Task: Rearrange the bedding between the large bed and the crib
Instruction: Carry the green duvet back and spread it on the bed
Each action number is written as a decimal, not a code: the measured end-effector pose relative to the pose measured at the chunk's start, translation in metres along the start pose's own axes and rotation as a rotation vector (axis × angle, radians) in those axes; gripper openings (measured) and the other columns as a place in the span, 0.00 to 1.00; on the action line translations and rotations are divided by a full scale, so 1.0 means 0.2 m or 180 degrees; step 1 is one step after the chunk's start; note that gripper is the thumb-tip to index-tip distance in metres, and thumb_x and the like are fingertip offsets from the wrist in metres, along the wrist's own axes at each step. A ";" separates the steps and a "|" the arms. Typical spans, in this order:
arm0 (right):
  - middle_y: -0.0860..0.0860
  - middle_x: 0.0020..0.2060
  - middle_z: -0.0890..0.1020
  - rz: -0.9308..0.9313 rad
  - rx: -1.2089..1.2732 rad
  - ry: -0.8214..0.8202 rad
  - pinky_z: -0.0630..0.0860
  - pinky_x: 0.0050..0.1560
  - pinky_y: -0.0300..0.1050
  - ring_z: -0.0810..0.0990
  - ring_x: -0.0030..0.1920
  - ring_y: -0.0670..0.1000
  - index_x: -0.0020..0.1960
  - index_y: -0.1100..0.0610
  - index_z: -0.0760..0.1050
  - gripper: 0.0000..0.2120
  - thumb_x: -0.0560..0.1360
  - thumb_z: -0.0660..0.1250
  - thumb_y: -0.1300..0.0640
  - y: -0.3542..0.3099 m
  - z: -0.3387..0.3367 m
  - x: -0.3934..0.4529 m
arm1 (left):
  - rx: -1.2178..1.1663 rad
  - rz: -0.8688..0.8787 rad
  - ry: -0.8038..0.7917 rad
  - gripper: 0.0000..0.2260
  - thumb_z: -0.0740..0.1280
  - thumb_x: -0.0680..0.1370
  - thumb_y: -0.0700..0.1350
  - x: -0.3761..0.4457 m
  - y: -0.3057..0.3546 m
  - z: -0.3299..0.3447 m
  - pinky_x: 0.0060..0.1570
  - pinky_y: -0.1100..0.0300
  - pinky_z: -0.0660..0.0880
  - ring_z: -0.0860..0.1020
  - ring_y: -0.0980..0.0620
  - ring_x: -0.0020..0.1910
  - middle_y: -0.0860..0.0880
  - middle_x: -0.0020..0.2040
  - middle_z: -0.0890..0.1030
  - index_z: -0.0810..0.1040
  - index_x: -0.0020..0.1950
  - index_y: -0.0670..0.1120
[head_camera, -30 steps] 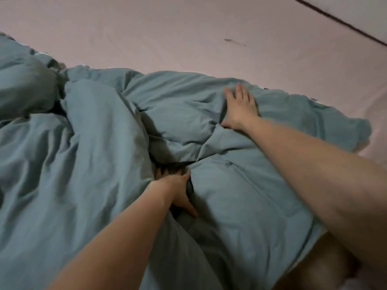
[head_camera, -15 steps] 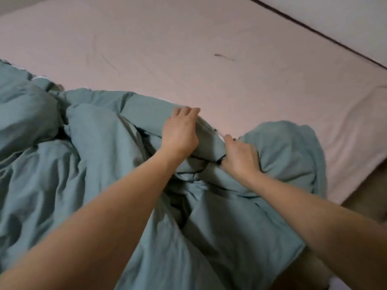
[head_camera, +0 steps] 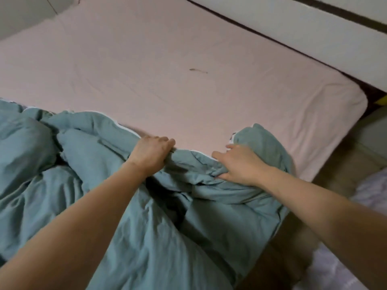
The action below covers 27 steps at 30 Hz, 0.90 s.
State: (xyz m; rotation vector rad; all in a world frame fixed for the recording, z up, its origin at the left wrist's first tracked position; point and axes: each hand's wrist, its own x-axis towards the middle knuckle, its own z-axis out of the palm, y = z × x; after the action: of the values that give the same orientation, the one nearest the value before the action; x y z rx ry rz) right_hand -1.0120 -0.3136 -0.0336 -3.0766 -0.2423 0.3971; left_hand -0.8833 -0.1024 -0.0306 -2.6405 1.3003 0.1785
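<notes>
A rumpled teal duvet [head_camera: 109,206] lies bunched on the near half of the large bed, whose pink fitted sheet [head_camera: 188,59] is bare beyond it. My left hand [head_camera: 150,154] grips the duvet's far white-piped edge, fingers curled over it. A hand's width to the right, my right hand [head_camera: 236,164] holds a fold of the same duvet, thumb under the cloth and fingers spread over a raised lump of it [head_camera: 261,143].
A white wall panel with a dark stripe [head_camera: 314,28] runs along the bed's far side. The bed's right corner [head_camera: 356,101] drops to a brownish floor [head_camera: 339,170]. Pale crumpled fabric [head_camera: 345,268] lies at the lower right. A small dark mark [head_camera: 198,70] sits on the sheet.
Both hands have drawn the duvet's far edge back toward me, uncovering more pink sheet. My right hand went from lying flat to holding a fold, and my left hand came up to the edge.
</notes>
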 end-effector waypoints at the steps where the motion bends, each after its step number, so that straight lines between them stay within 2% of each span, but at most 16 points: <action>1: 0.55 0.53 0.81 0.0057 -0.0064 0.0021 0.70 0.54 0.47 0.77 0.58 0.58 0.63 0.52 0.68 0.17 0.76 0.62 0.50 -0.02 -0.08 -0.03 | -0.0039 -0.0049 -0.0136 0.12 0.66 0.70 0.40 -0.02 0.00 -0.06 0.44 0.51 0.73 0.79 0.41 0.51 0.46 0.51 0.78 0.74 0.54 0.46; 2: 0.56 0.52 0.81 0.0179 -0.0066 0.0103 0.70 0.46 0.47 0.78 0.56 0.58 0.62 0.51 0.69 0.16 0.75 0.61 0.53 -0.05 -0.16 -0.05 | -0.0097 -0.0170 -0.0280 0.13 0.65 0.71 0.41 -0.04 0.00 -0.12 0.45 0.51 0.73 0.78 0.41 0.52 0.46 0.52 0.76 0.74 0.55 0.46; 4: 0.55 0.51 0.81 0.0367 -0.0118 0.0326 0.67 0.40 0.46 0.79 0.52 0.58 0.61 0.51 0.70 0.15 0.75 0.60 0.56 -0.07 -0.28 -0.07 | -0.0200 -0.0561 -0.0397 0.13 0.65 0.73 0.41 -0.04 0.00 -0.24 0.47 0.52 0.73 0.77 0.42 0.53 0.45 0.55 0.74 0.74 0.57 0.46; 6: 0.55 0.50 0.81 0.0421 -0.0235 0.0509 0.65 0.39 0.46 0.80 0.51 0.58 0.61 0.53 0.70 0.14 0.76 0.59 0.57 -0.06 -0.39 -0.09 | -0.0108 -0.0807 -0.0453 0.12 0.63 0.75 0.42 -0.03 -0.01 -0.34 0.51 0.52 0.73 0.74 0.42 0.56 0.44 0.56 0.75 0.76 0.57 0.45; 10: 0.57 0.49 0.82 0.0519 -0.0429 0.0561 0.69 0.39 0.47 0.81 0.49 0.60 0.60 0.55 0.71 0.13 0.77 0.58 0.55 0.04 -0.61 -0.16 | 0.0423 -0.0877 -0.0614 0.11 0.60 0.76 0.48 0.03 -0.04 -0.51 0.57 0.52 0.66 0.71 0.45 0.59 0.48 0.55 0.79 0.77 0.55 0.50; 12: 0.58 0.43 0.84 0.0626 -0.0542 0.0667 0.71 0.36 0.46 0.83 0.42 0.60 0.55 0.56 0.75 0.11 0.75 0.64 0.53 0.09 -0.67 -0.18 | 0.0435 -0.0998 -0.0581 0.11 0.59 0.78 0.47 0.07 -0.07 -0.58 0.57 0.52 0.67 0.73 0.45 0.59 0.48 0.56 0.80 0.77 0.57 0.50; 15: 0.55 0.25 0.80 0.1026 -0.0683 0.0832 0.70 0.23 0.41 0.79 0.24 0.56 0.39 0.55 0.79 0.11 0.62 0.78 0.53 0.25 -0.76 -0.15 | 0.0041 -0.1105 -0.0555 0.11 0.60 0.78 0.41 0.18 -0.05 -0.70 0.51 0.53 0.74 0.78 0.42 0.55 0.44 0.55 0.80 0.77 0.57 0.45; 16: 0.55 0.25 0.80 0.1087 -0.0667 0.0917 0.70 0.23 0.40 0.79 0.24 0.56 0.39 0.54 0.79 0.10 0.63 0.78 0.53 0.31 -0.80 -0.13 | -0.0094 -0.1116 -0.0482 0.10 0.59 0.78 0.39 0.23 -0.03 -0.73 0.51 0.52 0.74 0.78 0.41 0.54 0.42 0.54 0.80 0.77 0.57 0.44; 17: 0.56 0.30 0.82 0.1071 -0.0591 0.0974 0.71 0.27 0.42 0.81 0.29 0.58 0.43 0.55 0.79 0.08 0.67 0.75 0.52 0.40 -0.83 -0.11 | -0.0195 -0.1150 -0.0353 0.10 0.58 0.79 0.38 0.29 -0.01 -0.78 0.51 0.50 0.74 0.78 0.39 0.53 0.41 0.54 0.80 0.76 0.56 0.43; 19: 0.58 0.44 0.83 0.1164 -0.0364 0.1001 0.71 0.38 0.46 0.82 0.44 0.60 0.56 0.55 0.76 0.10 0.77 0.62 0.53 0.57 -0.87 -0.06 | -0.0385 -0.1176 -0.0058 0.08 0.58 0.79 0.37 0.43 0.02 -0.85 0.50 0.48 0.73 0.77 0.37 0.52 0.38 0.52 0.79 0.75 0.53 0.41; 20: 0.58 0.48 0.82 0.1236 -0.0312 0.1045 0.71 0.40 0.47 0.81 0.48 0.60 0.58 0.54 0.74 0.11 0.78 0.59 0.53 0.65 -0.86 -0.04 | -0.0457 -0.1169 0.0084 0.07 0.58 0.78 0.35 0.49 0.05 -0.88 0.49 0.48 0.72 0.77 0.37 0.51 0.38 0.51 0.79 0.74 0.52 0.41; 23: 0.58 0.48 0.82 0.1468 -0.0359 0.1153 0.71 0.40 0.47 0.81 0.48 0.61 0.58 0.54 0.73 0.11 0.78 0.58 0.55 0.99 -0.89 0.02 | -0.0664 -0.1236 0.0428 0.10 0.55 0.77 0.32 0.81 0.17 -1.02 0.45 0.49 0.68 0.73 0.36 0.52 0.38 0.51 0.77 0.73 0.52 0.40; 27: 0.59 0.43 0.83 0.1518 -0.0550 0.1351 0.66 0.36 0.46 0.82 0.43 0.61 0.55 0.55 0.74 0.09 0.78 0.58 0.56 1.60 -1.05 0.08 | -0.0983 -0.1344 0.0841 0.12 0.52 0.77 0.30 1.38 0.38 -1.27 0.45 0.51 0.63 0.69 0.39 0.53 0.38 0.52 0.73 0.71 0.52 0.40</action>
State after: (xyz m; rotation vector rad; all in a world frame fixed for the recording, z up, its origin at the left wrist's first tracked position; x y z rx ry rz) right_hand -0.8959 -0.6297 0.1496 -3.2574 0.4985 -0.2937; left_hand -0.7710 -0.4173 0.1541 -3.2217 0.7930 -0.0386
